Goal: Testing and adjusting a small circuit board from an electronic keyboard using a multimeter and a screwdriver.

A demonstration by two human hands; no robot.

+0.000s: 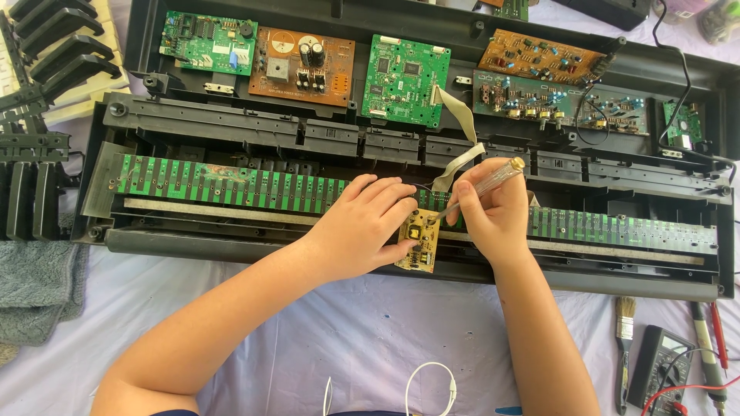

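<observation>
The opened keyboard chassis fills most of the view, its long axis running left to right across the lilac cloth; its top edge and right end run out of frame, so its full extent cannot be seen. Along its upper tray sit several circuit boards, and a long green contact strip runs the length of the front rail, its middle stretch hidden behind the two hands. At far left a stack of removed black keys is cut off by the frame edge, with a grey towel below it. At lower right a multimeter and a paintbrush lie on the cloth, both partly cropped. The left hand lies curled over the front rail, fingers pressed together on the upper edge of a small yellow circuit board, covering that board's left corner. The board stands roughly upright in the view, its long axis running near to far with a slight tilt, resting against the rail just between the hands. The right hand pinches a clear-handled screwdriver, which slants from upper right down to lower left; its tip meets the small board's top, though the exact contact point is too small to make out.
</observation>
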